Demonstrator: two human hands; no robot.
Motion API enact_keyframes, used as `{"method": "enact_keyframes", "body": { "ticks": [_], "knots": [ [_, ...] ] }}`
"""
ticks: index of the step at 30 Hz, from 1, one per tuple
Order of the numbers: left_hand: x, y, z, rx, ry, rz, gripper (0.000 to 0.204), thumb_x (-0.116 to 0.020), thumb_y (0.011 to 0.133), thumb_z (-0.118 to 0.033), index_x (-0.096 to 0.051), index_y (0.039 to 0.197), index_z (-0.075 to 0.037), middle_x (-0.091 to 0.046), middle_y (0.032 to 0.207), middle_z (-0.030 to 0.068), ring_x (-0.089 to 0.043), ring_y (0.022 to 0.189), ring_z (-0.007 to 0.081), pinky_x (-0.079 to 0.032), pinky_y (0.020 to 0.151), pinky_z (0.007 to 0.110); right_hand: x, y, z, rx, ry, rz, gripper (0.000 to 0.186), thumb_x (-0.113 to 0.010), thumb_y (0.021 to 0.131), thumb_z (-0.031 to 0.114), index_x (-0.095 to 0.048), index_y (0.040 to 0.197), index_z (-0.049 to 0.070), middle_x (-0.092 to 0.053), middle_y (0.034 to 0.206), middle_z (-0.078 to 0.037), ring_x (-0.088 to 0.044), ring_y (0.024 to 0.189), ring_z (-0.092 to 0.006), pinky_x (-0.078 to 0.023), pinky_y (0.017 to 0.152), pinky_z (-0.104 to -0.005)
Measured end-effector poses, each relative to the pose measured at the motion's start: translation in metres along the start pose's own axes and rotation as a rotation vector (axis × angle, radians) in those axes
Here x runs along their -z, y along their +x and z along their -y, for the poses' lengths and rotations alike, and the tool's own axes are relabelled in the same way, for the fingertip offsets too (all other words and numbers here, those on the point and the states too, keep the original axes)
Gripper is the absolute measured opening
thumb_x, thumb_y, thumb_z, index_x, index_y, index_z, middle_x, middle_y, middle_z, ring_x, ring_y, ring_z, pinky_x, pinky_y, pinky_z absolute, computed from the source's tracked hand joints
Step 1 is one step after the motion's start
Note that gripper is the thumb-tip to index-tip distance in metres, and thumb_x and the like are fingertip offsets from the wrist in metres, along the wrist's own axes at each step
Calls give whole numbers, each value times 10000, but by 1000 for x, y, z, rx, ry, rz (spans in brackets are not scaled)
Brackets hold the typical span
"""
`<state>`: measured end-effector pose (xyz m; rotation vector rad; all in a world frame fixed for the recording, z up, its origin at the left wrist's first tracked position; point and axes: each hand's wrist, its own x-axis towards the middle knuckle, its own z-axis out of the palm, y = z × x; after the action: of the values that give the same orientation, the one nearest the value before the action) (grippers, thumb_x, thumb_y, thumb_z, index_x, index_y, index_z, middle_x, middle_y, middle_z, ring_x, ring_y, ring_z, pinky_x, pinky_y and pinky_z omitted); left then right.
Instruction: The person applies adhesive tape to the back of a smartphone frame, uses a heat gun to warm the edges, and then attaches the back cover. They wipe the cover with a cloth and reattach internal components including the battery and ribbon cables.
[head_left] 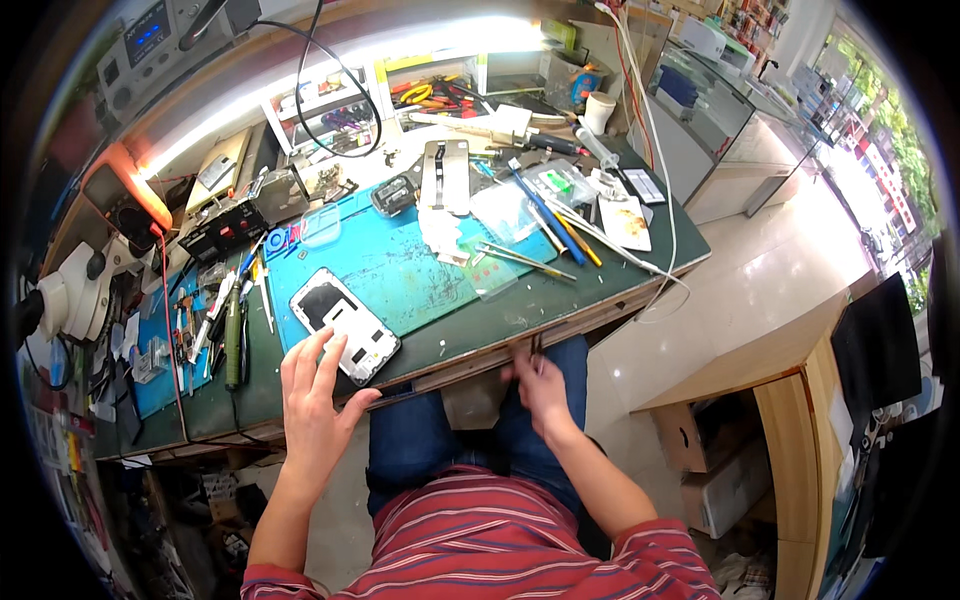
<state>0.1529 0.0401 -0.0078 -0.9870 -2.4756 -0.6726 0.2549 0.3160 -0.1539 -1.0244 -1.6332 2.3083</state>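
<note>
At the near left edge of the scuffed, flat blue mat [420, 290], the white-and-black rectangular phone housing [357, 326] slants far left to near right, its left side overlapped by the nearer bare left hand [314, 392], fingers spread; the bare right hand [545, 390] curls well right, grip unclear.

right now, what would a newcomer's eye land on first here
The blue mat in the middle of the green bench stands out first. At its near left lies a white phone part, by the spread left hand. The orange meter at the back left also pulls the eye.
</note>
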Motion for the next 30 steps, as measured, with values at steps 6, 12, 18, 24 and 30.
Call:
{"method": "enact_keyframes", "body": {
  "ticks": [6,12,18,24,30],
  "knots": [
    [5,1,15,-22,18,116,554,-874,666,-231,-709,1170,-71,-640,1278,46,-565,1073,290,-454,943,426,-1,-78,63,408,-710,425,321,-687,972,256,-661,1217,51,-702,977,-120,-684,816,-241,-534,751,-363],
    [6,2,27,-360,112,-27,423,-829,735,-121,-715,1136,-47,-713,1182,84,-670,864,232,-528,734,359,-51,-22,156,1219,-1162,-102,315,-707,922,193,-666,1196,43,-673,974,-102,-642,807,-259,-513,716,-353],
    [13,-7,40,-377,-51,-174,359,-816,805,-96,-706,1132,4,-712,1176,181,-737,933,269,-617,750,330,-113,-29,161,867,-777,299,440,-679,979,311,-639,1273,-15,-719,980,-113,-678,711,-208,-542,663,-344],
    [18,-22,27,-585,-173,-108,342,-817,825,-160,-731,1114,2,-708,1160,143,-729,894,239,-611,763,311,-138,-26,131,242,-234,793,412,-638,1007,161,-551,1351,-46,-723,1059,-77,-643,891,-74,-518,747,-248],
    [49,28,30,189,-585,-121,354,-636,969,-71,-620,1314,5,-688,1117,101,-661,872,141,-537,741,276,-120,-53,142,379,-488,810,357,-623,975,104,-623,1321,14,-728,948,-80,-639,803,-93,-533,734,-289]
  ]
}}
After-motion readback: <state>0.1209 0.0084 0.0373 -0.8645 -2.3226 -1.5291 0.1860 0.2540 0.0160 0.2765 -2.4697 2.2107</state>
